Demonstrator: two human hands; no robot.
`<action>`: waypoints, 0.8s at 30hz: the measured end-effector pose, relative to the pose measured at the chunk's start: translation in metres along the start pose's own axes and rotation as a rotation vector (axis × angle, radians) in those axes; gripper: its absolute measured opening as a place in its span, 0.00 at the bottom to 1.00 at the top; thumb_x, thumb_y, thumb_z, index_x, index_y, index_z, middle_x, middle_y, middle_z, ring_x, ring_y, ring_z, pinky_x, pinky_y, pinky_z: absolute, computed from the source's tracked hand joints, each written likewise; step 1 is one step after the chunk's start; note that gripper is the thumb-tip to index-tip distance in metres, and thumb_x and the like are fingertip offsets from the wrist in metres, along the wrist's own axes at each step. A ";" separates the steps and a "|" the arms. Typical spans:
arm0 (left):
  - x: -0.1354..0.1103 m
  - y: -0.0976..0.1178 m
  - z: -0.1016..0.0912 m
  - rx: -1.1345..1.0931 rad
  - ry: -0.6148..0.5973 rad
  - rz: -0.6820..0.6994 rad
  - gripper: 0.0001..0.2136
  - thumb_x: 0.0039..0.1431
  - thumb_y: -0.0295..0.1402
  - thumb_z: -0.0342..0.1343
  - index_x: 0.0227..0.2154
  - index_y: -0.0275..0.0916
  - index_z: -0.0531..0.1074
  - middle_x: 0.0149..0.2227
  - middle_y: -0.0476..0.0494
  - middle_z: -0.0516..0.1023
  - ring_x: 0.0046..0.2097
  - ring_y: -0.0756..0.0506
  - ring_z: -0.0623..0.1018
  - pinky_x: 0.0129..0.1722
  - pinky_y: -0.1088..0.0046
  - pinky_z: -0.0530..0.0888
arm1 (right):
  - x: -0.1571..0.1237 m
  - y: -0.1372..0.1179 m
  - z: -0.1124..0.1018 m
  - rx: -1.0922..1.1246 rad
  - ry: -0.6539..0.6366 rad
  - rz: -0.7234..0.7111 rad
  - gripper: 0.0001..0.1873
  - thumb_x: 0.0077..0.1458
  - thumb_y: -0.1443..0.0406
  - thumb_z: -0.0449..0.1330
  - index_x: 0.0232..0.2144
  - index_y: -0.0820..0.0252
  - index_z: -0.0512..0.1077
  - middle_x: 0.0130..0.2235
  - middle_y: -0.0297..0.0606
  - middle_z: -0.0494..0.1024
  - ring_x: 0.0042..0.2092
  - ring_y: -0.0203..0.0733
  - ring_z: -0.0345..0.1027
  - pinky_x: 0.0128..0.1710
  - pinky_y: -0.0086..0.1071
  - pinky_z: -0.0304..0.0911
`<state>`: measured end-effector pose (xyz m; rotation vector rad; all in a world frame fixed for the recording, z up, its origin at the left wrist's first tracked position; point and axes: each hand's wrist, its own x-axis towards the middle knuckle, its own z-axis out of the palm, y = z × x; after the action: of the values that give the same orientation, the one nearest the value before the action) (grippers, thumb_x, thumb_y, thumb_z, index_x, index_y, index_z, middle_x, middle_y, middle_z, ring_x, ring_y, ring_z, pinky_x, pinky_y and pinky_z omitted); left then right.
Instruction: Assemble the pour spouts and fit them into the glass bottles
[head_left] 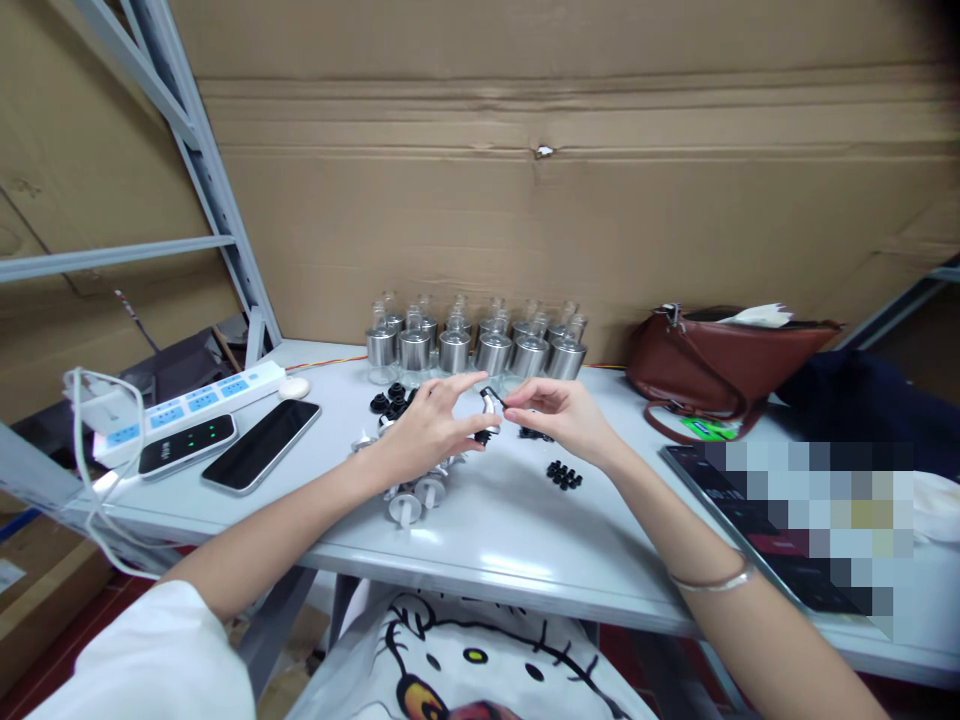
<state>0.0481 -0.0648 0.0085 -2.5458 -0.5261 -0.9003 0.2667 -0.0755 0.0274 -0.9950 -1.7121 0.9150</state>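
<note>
Printed cloth [480, 660], white with a cartoon face, bottom centre of the frame. Grey-white table [600, 555], one, across the middle of the frame. Silver bracelet [712, 582], on the right wrist, lower right.

Clear discs with stems [406, 509], several, loosely grouped left of centre, partly behind the left forearm. Small black pieces [564, 475], one cluster, right of centre; a few more dark pieces lie under the right hand.

Left hand [427, 425], centre: fingers curved, thumb and fingers closed about a silver-and-black pump head [489, 408], which is held above the table in the middle of the frame. Right hand [566, 420], just right of it: thumb and forefinger pinching a slim black tip [498, 399] at the upper end of the pump head.

Black phone [262, 445], one, left; beside it a dark device [187, 446] with green lights. Tablet [701, 480], right, partly blurred out. Power strip [202, 400], white and blue, left. Black collars [388, 402], a group, behind the left hand.

Brown bag [712, 375], right. Glass bottles with metal sleeves [454, 352], two rows, upright, beyond the hands. Cardboard sheet [570, 225], across the top.
</note>
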 end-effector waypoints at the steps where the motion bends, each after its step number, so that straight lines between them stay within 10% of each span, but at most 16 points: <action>1: 0.000 0.000 0.000 -0.013 -0.007 0.003 0.12 0.60 0.34 0.54 0.47 0.42 0.69 0.56 0.32 0.62 0.56 0.39 0.65 0.50 0.58 0.66 | 0.000 0.000 0.000 0.001 -0.002 0.001 0.17 0.37 0.54 0.69 0.24 0.61 0.73 0.27 0.37 0.76 0.30 0.38 0.69 0.30 0.34 0.65; 24: 0.001 0.004 -0.002 -0.122 0.039 0.122 0.11 0.64 0.34 0.48 0.48 0.40 0.67 0.50 0.35 0.67 0.45 0.46 0.72 0.43 0.67 0.71 | -0.009 0.005 0.009 0.818 -0.558 0.404 0.16 0.51 0.57 0.64 0.40 0.60 0.74 0.38 0.38 0.78 0.40 0.42 0.74 0.43 0.46 0.70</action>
<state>0.0495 -0.0691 0.0098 -2.6298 -0.3091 -0.9622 0.2612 -0.0831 0.0174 -0.5400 -1.3258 2.0929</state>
